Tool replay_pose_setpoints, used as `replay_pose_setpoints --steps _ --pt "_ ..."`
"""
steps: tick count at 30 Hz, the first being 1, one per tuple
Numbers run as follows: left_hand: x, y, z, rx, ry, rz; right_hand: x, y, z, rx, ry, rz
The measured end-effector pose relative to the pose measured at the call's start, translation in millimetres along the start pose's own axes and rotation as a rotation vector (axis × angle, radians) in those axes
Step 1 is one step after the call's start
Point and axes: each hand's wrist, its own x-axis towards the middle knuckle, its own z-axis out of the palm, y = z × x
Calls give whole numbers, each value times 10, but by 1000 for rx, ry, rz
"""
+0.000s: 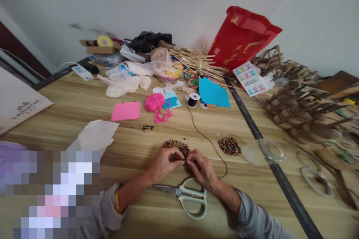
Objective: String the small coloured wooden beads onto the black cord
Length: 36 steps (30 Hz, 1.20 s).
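Two hands, the left hand (166,163) and the right hand (202,168), are meeting above the bench (137,218); each grip is pinching together on the near edge of the beads (175,143), the exact part being too small to tell; the beads are lying just beyond both hands; a black cord (207,139) is running from a spool (193,101) and curving towards the right hand; scissors (177,191) are lying nearer the wearer; a second bead heap (229,146) is resting to the right; pink yarn (155,102) is sitting left of the spool.
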Motion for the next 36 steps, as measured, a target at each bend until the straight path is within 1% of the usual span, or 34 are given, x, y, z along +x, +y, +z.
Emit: replay_pose_setpoints --steps 12,21,23,28,30,32,36 --pt "-2 -52 6 -5 -15 18 -9 -12 6 -2 -1 -8" --pt "-8 -26 7 24 2 39 -12 -16 21 9 8 1" --pt "-12 -28 5 67 12 72 -16 -9 24 5 6 -2" --pt "-26 -46 -5 192 32 211 -4 -6 26 3 0 -35" --pt "-30 -50 -12 204 41 230 3 -14 26 15 12 -43" --pt "-32 -49 -19 192 35 206 5 -20 26 28 18 -43" --pt "-32 -42 -35 119 -4 99 -11 -15 27 22 20 -29"
